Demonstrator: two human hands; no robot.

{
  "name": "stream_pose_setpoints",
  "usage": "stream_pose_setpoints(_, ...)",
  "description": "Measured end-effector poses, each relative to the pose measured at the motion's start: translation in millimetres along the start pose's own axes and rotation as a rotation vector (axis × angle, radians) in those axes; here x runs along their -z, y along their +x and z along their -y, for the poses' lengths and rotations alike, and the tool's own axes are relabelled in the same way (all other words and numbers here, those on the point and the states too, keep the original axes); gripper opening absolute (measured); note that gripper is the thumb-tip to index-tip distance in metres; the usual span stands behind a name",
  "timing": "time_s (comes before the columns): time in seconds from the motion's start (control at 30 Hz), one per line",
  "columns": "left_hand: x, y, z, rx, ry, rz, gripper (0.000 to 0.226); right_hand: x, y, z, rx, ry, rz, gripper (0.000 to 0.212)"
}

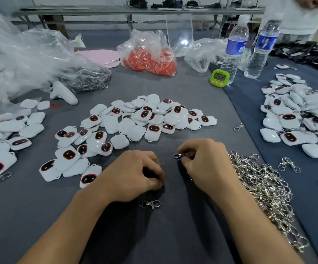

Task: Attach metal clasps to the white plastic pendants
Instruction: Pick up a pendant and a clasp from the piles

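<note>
- White plastic pendants [146, 117], rounded squares, many showing a dark red-rimmed face, lie heaped mid-table on the grey cloth [173, 235], just beyond both hands.
- Right hand [206, 161] pinches one metal clasp [179, 155] between thumb and fingertips, its hook pointing left.
- Left hand [135, 172] rests knuckles-up with its fingers curled under; whether it grips anything cannot be told.
- Loose clasp [150, 203] lies just beside the left wrist, and a clasp heap [265, 187] lies right of the right forearm.
- Green timer [219, 78], two water bottles [234, 48] and a bag of orange pieces [148, 56] stand farther back.
</note>
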State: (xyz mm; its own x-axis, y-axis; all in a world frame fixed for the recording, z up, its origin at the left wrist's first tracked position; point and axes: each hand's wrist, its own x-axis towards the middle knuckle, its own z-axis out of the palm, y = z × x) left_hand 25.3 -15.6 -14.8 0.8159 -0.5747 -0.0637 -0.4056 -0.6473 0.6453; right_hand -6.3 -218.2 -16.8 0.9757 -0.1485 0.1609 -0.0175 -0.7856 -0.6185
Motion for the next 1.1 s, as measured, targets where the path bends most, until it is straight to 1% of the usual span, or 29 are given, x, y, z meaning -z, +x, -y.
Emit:
stream_pose_setpoints(0.07,-2.5,0.2,1.5,0.015,-0.03,-0.041,0.02,-0.7,0.1,-1.0,-0.001,0.028,-0.012,0.02)
stream_pose_setpoints(0.13,-6.5,1.3,4.8,0.044,-0.046,-0.137,0.021,-2.3,0.2,-1.5,-0.005,0.076,-0.055,0.022)
stream_pose_setpoints(0.2,-11.5,2.5,6.6,0.075,0.001,-0.312,0.018,-4.0,-0.1,-1.4,-0.011,0.125,-0.101,0.026)
stream_pose_setpoints(0.23,-12.7,3.0,7.5,0.082,0.067,-0.425,0.017,-4.7,-0.3,-1.0,-0.011,0.153,-0.12,0.029)
stream_pose_setpoints(0.27,-12.3,4.5,8.9,0.091,0.159,-0.536,0.021,-5.3,-0.7,-0.4,-0.011,0.185,-0.134,0.031)
stream_pose_setpoints(0.3,-10.5,6.0,10.9,0.111,0.258,-0.618,0.03,-6.0,-1.3,0.5,-0.014,0.218,-0.143,0.032)
stream_pose_setpoints(0.33,-7.7,7.4,13.2,0.147,0.342,-0.648,0.041,-7.0,-1.8,1.7,-0.023,0.25,-0.145,0.033)
stream_pose_setpoints(0.4,-1.9,9.1,17.7,0.239,0.444,-0.587,0.055,-9.4,-2.6,4.7,-0.064,0.326,-0.115,0.035)
stream_pose_setpoints(0.47,-1.2,9.0,18.3,0.31,0.439,-0.506,0.054,-12.6,-2.3,8.0,-0.134,0.492,-0.053,0.037)
stream_pose_setpoints(0.57,-3.7,7.5,10.1,0.338,0.392,-0.545,0.048,-13.3,-1.7,12.7,-0.256,0.85,0.006,0.035)
stream_pose_setpoints(0.63,-3.7,5.8,5.0,0.284,0.425,-0.57,0.042,-12.3,-1.5,12.2,-0.307,1.039,0.059,0.032)
stream_pose_setpoints(0.7,-5.7,3.8,2.9,0.185,0.333,-0.674,0.03,-11.6,-2.1,9.2,-0.316,1.159,0.127,0.041)
stream_pose_setpoints(0.77,-8.8,2.5,-0.8,0.105,0.151,-0.796,0.022,-12.1,-2.6,7.3,-0.315,1.221,0.157,0.052)
stream_pose_setpoints(0.8,-11.5,3.1,-1.9,0.096,0.037,-0.816,0.019,-13.2,-2.8,7.5,-0.309,1.223,0.158,0.053)
stream_pose_setpoints(0.9,-21.0,8.6,-5.6,0.154,-0.355,-0.772,0.014,-19.0,-4.4,12.0,-0.26,1.132,0.155,0.046)
stream_pose_setpoints(0.97,-23.6,13.1,-6.2,0.177,-0.471,-0.795,0.012,-22.9,-6.3,15.4,-0.232,1.05,0.157,0.041)
stream_pose_setpoints(1.03,-21.5,16.2,-9.0,0.197,-0.632,-0.817,0.019,-23.8,-7.9,17.4,-0.24,1.01,0.167,0.037)
stream_pose_setpoints(1.1,-17.7,17.9,-9.1,0.205,-0.77,-0.811,0.024,-22.4,-8.6,17.6,-0.246,1.003,0.23,0.034)
